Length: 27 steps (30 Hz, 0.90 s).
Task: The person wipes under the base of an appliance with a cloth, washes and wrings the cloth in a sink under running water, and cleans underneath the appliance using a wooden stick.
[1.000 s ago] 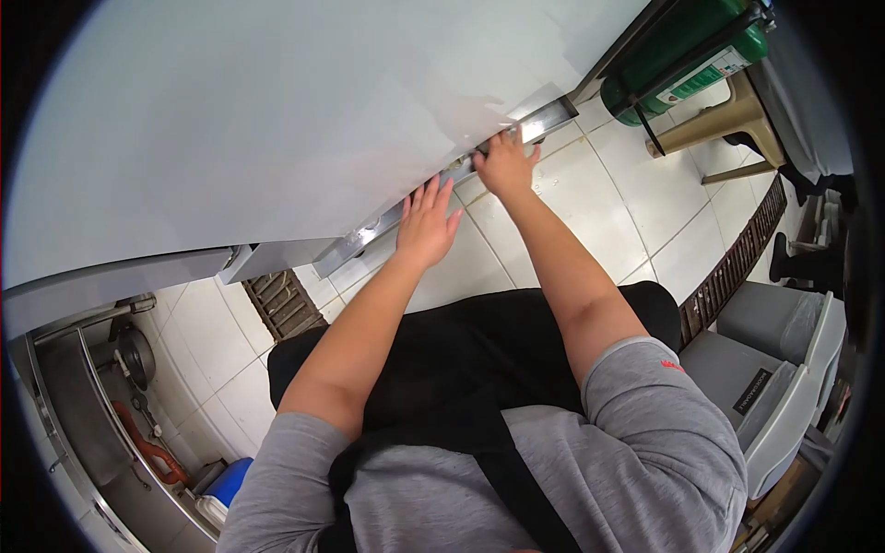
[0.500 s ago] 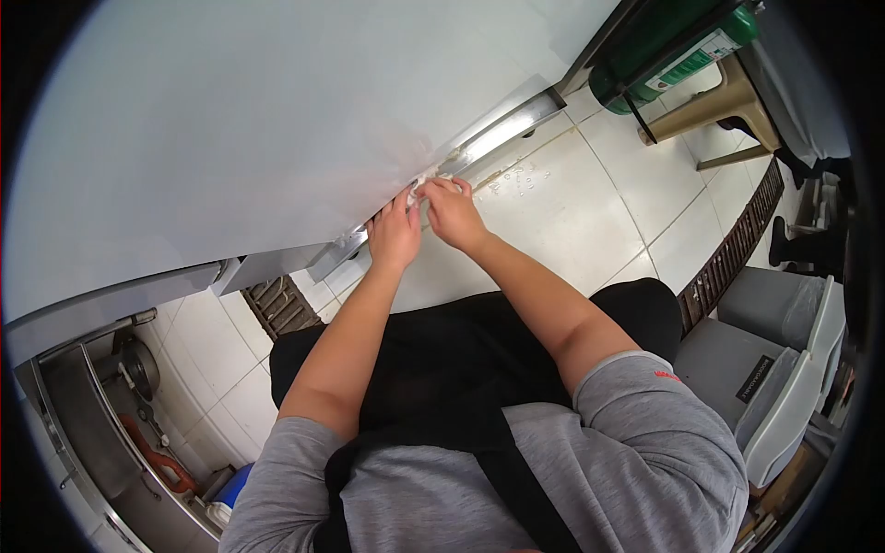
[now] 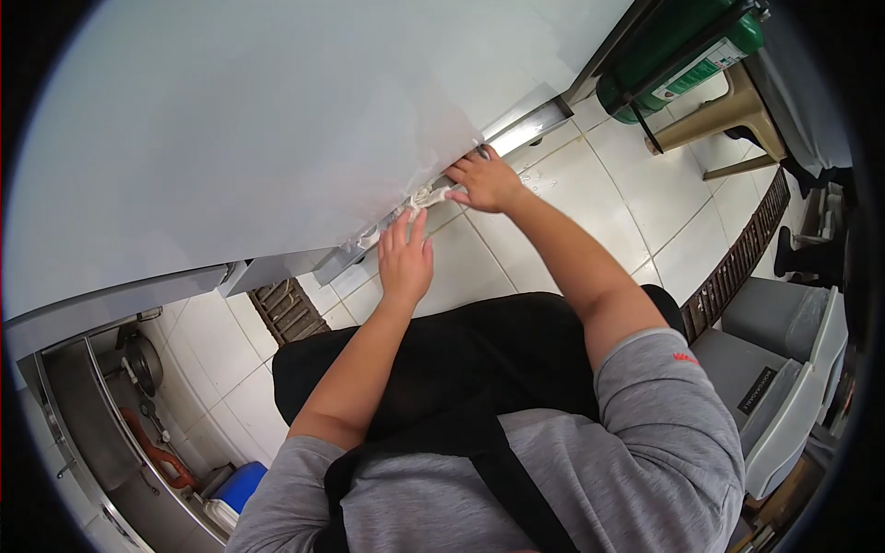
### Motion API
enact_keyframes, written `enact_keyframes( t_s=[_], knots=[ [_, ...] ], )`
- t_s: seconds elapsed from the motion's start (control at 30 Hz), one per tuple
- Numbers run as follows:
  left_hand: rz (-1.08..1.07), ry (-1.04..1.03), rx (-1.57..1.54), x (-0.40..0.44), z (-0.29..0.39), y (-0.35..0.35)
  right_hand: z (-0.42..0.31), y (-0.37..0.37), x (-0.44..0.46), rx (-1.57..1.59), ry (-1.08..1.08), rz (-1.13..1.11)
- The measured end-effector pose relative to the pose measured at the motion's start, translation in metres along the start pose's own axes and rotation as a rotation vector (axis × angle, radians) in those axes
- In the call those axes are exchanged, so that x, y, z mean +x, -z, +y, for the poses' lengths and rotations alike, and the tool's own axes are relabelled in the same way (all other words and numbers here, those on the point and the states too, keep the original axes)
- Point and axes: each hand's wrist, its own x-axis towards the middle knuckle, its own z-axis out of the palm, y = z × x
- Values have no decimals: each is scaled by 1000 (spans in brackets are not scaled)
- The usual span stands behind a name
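A crumpled whitish cloth [image 3: 424, 197] lies along the lower edge of a large pale panel [image 3: 230, 129], on a shiny metal strip [image 3: 521, 129]. My left hand [image 3: 406, 265] is open, its fingers stretched toward the strip, with the fingertips at the near side of the cloth. My right hand [image 3: 489, 182] rests farther right along the same edge. Its fingers are spread over the edge and partly hidden there; the thumb points at the cloth's right end. Whether the thumb presses on the cloth I cannot tell.
White floor tiles [image 3: 590, 217] with water drops lie below the strip. A green cylinder [image 3: 687, 64] and a beige stool [image 3: 728, 120] stand at upper right. Floor grates [image 3: 737, 253], grey bins [image 3: 751, 359] and a metal shelf [image 3: 101, 405] surround me. Another person's dark shoe [image 3: 785, 253] shows at right.
My hands were close together over the cloth. My right hand has moved right along the edge, and my left hand has drawn back a little toward me, leaving more cloth visible between them.
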Motion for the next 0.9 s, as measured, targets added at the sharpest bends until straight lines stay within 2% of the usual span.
enact_keyframes(
  t_s=[0.07, 0.13, 0.2, 0.23, 0.3, 0.4, 0.47, 0.57, 0.63, 0.73, 0.9],
  knots=[
    [-33, -30, 29, 9, 5, -5, 13, 13, 14, 60, -99, -316],
    [-77, -59, 6, 24, 12, -9, 38, 13, 21, 140, -126, -284],
    [-119, -85, -15, 37, 22, -12, 62, 10, 22, 34, -251, -245],
    [-160, -113, 38, 42, 28, -13, 69, 13, 21, 38, -248, -243],
    [-203, -137, 94, 42, 36, -13, 82, 23, 17, -84, -442, -300],
    [-246, -112, 36, 39, 40, -15, 97, 35, 7, -127, -461, -333],
    [-326, -43, 62, 31, 38, -16, 98, 33, 6, -166, -443, -269],
    [-317, -48, 42, 22, 27, -13, 99, 36, 0, -106, -472, -347],
    [-318, -36, 53, 21, 21, -10, 115, 24, -12, -102, -390, -78],
    [-312, -20, 49, 19, 17, -10, 124, 29, -22, -129, -489, -55],
    [-308, -3, 22, 24, 18, -9, 138, 50, -31, -534, -415, -123]
  ],
)
